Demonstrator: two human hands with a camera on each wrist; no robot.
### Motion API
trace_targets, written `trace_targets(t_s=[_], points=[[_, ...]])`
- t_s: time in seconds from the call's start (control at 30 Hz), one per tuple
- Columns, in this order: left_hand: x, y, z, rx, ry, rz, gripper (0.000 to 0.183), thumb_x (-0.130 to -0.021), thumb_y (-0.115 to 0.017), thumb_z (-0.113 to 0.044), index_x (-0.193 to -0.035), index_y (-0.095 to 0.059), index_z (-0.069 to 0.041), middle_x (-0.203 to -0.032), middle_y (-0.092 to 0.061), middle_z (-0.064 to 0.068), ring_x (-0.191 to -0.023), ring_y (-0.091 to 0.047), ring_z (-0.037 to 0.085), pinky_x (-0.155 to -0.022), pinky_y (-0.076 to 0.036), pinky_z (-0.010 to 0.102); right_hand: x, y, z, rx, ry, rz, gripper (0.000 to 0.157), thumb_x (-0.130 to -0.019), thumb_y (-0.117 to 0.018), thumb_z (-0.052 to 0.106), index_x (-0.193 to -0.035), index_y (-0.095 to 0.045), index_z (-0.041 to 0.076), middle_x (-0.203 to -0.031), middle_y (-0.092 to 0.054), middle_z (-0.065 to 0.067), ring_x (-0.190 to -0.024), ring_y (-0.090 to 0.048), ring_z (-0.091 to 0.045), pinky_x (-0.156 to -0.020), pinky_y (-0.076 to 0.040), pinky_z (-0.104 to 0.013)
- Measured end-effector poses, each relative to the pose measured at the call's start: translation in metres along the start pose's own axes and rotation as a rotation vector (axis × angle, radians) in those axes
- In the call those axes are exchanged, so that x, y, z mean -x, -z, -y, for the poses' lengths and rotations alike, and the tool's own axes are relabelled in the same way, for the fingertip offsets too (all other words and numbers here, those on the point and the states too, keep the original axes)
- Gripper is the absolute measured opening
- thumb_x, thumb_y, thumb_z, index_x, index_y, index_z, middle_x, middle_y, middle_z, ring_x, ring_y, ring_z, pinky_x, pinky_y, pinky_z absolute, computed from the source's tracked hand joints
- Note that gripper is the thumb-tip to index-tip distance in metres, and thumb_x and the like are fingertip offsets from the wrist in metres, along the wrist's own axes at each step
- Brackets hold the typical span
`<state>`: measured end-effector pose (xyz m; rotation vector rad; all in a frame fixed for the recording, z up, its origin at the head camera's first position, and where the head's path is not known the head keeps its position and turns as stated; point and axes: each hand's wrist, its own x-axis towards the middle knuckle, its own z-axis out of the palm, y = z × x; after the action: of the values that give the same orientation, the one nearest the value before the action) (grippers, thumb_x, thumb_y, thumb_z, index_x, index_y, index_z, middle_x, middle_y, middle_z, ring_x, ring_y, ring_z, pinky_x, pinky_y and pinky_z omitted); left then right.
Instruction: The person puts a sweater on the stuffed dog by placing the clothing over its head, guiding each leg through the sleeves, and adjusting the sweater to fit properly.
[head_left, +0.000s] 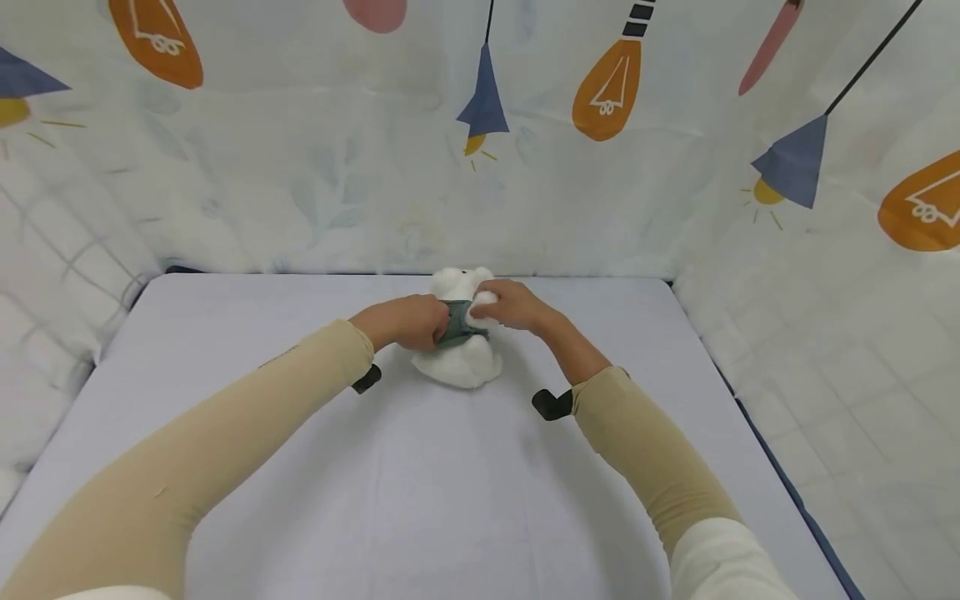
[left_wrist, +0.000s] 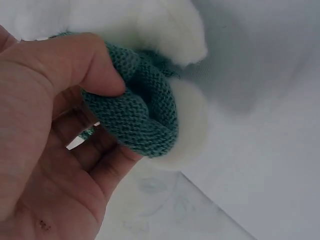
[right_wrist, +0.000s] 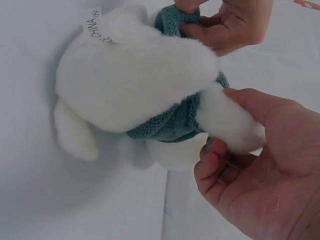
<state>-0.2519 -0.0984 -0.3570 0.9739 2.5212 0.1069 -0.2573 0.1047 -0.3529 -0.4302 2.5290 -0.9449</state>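
Note:
A white plush toy (head_left: 459, 367) in a teal knitted garment (left_wrist: 130, 117) sits at the far side of the table. Thumb and fingers of my left hand (head_left: 408, 321) pinch the garment at a rolled, ring-like opening, which faces the camera in the left wrist view. My right hand (head_left: 517, 307) grips one stubby white arm (right_wrist: 227, 122) of the toy between thumb and fingers. In the right wrist view the garment is bunched round the base of that arm, and a printed label (right_wrist: 93, 22) stands out from the white fur. The toy's face is mostly hidden.
A pale cloth covers the table (head_left: 450, 500). Just behind the toy hangs a white curtain (head_left: 375, 200) printed with lamps and bulbs, continuing along both sides. A black wrist mount (head_left: 552, 405) juts inward from the right sleeve, another (head_left: 367, 379) from the left.

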Motion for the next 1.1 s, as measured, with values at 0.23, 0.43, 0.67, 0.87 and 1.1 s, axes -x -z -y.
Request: trace_targets(t_s=[0.23, 0.43, 0.67, 0.87, 1.1], points=[[0.003, 0.003, -0.002, 0.045, -0.075, -0.068, 0.024, -0.078, -0.058, 0.004, -0.065, -0.052, -0.015, -0.063, -0.039, -0.005, -0.062, -0.036, 0.011, -0.057, -0.032, 0.025, 0.005, 0.004, -0.006, -0.005, -0.02, -0.025, 0.023, -0.095, -0.059, 0.03, -0.113, -0.064, 0.016, -0.122, -0.058, -0.005, -0.1, -0.06, -0.025, -0.077, -0.052, -0.03], [0.012, 0.011, 0.007, 0.172, -0.059, -0.215, 0.024, -0.081, -0.073, -0.009, -0.104, -0.064, -0.01, -0.104, -0.058, 0.005, -0.092, -0.054, 0.019, -0.083, -0.047, 0.037, 0.008, 0.005, -0.009, 0.006, -0.046, -0.054, 0.027, -0.093, -0.063, 0.033, -0.111, -0.062, 0.012, -0.117, -0.057, -0.007, -0.102, -0.061, -0.032, -0.08, -0.055, -0.039], [0.012, 0.011, 0.004, 0.147, 0.012, -0.21, 0.02, -0.082, -0.066, -0.002, -0.1, -0.063, -0.009, -0.098, -0.065, 0.005, -0.087, -0.057, 0.02, -0.08, -0.048, 0.037, 0.006, 0.003, -0.008, 0.028, -0.055, -0.045, 0.029, -0.092, -0.064, 0.035, -0.107, -0.061, 0.011, -0.113, -0.058, -0.007, -0.1, -0.062, -0.032, -0.074, -0.053, -0.032], [0.008, 0.012, -0.013, 0.167, -0.004, -0.222, 0.024, -0.08, -0.058, 0.007, -0.094, -0.067, -0.01, -0.083, -0.06, 0.002, -0.076, -0.049, 0.019, -0.09, -0.046, 0.037, 0.006, -0.001, -0.003, 0.042, -0.032, -0.044, 0.029, -0.091, -0.065, 0.036, -0.105, -0.061, 0.011, -0.107, -0.058, -0.007, -0.086, -0.06, -0.021, -0.069, -0.052, -0.029], [-0.004, 0.004, -0.02, 0.263, -0.052, -0.111, 0.013, -0.083, -0.062, 0.003, -0.089, -0.065, -0.008, -0.074, -0.047, 0.0, -0.07, -0.039, 0.016, -0.064, -0.035, 0.029, 0.006, 0.0, 0.002, 0.058, -0.003, -0.008, 0.026, -0.093, -0.062, 0.026, -0.112, -0.058, 0.009, -0.114, -0.059, -0.009, -0.092, -0.063, -0.023, -0.075, -0.054, -0.031]])
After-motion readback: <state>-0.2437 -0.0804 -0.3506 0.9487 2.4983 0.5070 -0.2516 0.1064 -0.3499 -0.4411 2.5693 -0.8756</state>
